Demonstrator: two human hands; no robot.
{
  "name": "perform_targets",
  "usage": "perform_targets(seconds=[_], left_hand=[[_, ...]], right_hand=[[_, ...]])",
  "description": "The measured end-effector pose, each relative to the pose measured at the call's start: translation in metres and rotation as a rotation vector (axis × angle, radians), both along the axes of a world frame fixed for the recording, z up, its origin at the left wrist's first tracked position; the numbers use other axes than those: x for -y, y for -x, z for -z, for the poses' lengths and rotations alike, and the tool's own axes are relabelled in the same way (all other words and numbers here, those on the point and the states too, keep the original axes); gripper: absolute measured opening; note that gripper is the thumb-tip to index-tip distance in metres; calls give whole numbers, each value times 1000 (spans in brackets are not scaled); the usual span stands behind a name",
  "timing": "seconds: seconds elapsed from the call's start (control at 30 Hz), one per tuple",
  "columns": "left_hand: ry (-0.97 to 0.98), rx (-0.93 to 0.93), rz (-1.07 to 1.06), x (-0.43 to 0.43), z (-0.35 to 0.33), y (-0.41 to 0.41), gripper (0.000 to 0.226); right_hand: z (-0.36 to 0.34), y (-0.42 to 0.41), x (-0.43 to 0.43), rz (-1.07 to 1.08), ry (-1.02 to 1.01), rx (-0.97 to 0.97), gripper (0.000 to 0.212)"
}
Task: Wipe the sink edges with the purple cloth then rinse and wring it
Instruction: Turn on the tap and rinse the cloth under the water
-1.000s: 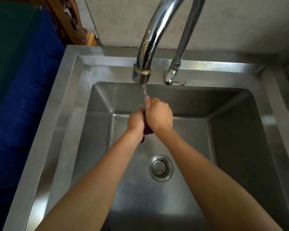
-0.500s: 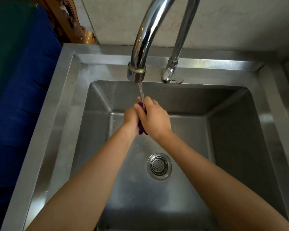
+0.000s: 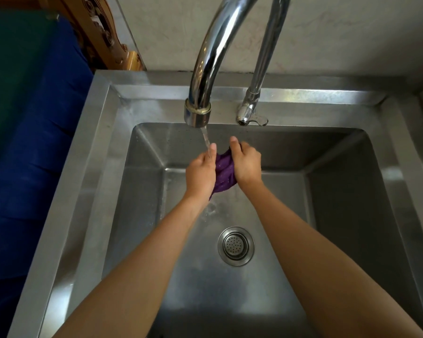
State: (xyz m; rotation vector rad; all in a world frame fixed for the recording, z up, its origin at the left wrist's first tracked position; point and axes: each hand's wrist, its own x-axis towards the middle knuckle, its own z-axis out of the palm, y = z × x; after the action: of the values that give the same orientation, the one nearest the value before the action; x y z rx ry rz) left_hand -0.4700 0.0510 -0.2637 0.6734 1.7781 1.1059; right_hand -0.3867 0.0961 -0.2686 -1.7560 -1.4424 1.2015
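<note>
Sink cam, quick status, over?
Left hand and right hand both gripping purple cloth. Faucet running onto left hand. Nothing in the way.

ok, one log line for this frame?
phase: rinse | left hand + right hand: grip purple cloth | tap: running | over sink

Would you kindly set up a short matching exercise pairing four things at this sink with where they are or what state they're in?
Things:
1. purple cloth
2. tap spout
3. drain strainer
4. blue fabric

Descriptions:
A. on the floor of the basin
B. bunched between both hands
C. outside the sink, beside its left rim
D. running a thin stream of water

Pairs: 1-B, 2-D, 3-A, 4-C
</note>
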Motion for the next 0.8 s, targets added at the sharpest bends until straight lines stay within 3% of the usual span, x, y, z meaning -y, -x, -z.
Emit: perform_targets(seconds=[0.2, 0.3, 0.43, 0.6, 0.7, 0.8], left_hand=[[-153, 219, -113, 1, 12, 23, 10], [-177, 362, -84, 6, 20, 36, 30], [-176, 555, -105, 16, 20, 41, 34], [48, 834, -27, 28, 21, 44, 40], [168, 957, -38, 30, 25, 37, 70], [186, 974, -169, 24, 19, 30, 53]], right_hand=[[14, -19, 20, -95, 193, -292, 29], [11, -31, 19, -136, 218, -453, 30], [-8, -35, 17, -149, 193, -455, 25], [-23, -33, 19, -175, 205, -550, 24], [-23, -29, 22, -232, 229, -629, 16], [-18, -32, 23, -256, 217, -606, 17]])
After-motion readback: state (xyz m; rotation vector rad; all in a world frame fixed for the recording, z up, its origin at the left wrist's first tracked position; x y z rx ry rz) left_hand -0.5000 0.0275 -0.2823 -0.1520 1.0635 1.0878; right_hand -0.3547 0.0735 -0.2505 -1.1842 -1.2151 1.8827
